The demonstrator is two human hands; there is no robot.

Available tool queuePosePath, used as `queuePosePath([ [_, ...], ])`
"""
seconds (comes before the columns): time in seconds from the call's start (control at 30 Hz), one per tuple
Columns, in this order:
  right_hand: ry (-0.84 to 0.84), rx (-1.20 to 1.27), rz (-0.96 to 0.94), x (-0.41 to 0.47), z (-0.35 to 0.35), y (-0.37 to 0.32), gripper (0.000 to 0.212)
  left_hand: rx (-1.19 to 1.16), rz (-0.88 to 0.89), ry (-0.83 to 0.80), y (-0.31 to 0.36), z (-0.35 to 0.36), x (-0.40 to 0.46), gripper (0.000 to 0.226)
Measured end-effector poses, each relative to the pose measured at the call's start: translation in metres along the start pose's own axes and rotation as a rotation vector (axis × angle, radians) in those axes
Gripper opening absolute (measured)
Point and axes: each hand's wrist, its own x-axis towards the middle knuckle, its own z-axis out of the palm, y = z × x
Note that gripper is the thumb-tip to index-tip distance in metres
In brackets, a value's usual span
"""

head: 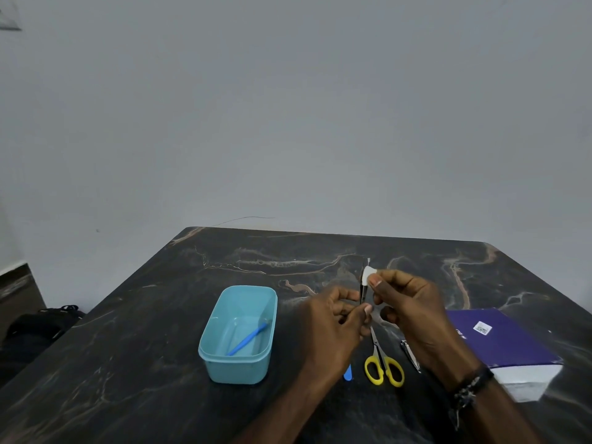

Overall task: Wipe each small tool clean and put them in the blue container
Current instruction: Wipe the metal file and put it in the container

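— Hands?
— Left hand (pixel 333 318) raised over dark marbled surface (pixel 128 363), pinching lower end of thin metal tweezers (pixel 363 288), held upright. Right hand (pixel 413 312) pinching small white pad (pixel 368 275) against tweezers' upper part. Beaded bracelet (pixel 471 387) on right wrist.
— Container?
— Blue container (pixel 238 366) left of hands, open, one blue stick tool (pixel 246 339) lying inside.
— Remaining on surface?
— Yellow-handled scissors (pixel 382 363) below hands, shut. Nail clipper (pixel 410 354) just right of scissors, partly hidden. Blue item (pixel 348 373) beside left wrist, mostly hidden. Purple book (pixel 506 341) at right.
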Motion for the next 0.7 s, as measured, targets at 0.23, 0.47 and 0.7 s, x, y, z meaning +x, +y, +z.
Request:
queuePosePath([
  [0.23,-0.062,-0.082,-0.077,-0.0038,0.0018,-0.0055,0.011,-0.021,0.005,-0.052,-0.0016,-0.0001,-0.0011,0.009],
  [0.47,-0.037,-0.092,-0.1,-0.0057,0.004,-0.0072,0.008,0.008,-0.005,-0.051,-0.0041,-0.0004,-0.0012,0.009],
  [0.7,0.007,-0.053,-0.048,-0.004,0.0022,-0.0041,0.009,0.028,-0.02,-0.042,-0.0055,0.0038,-0.0028,0.007],
])
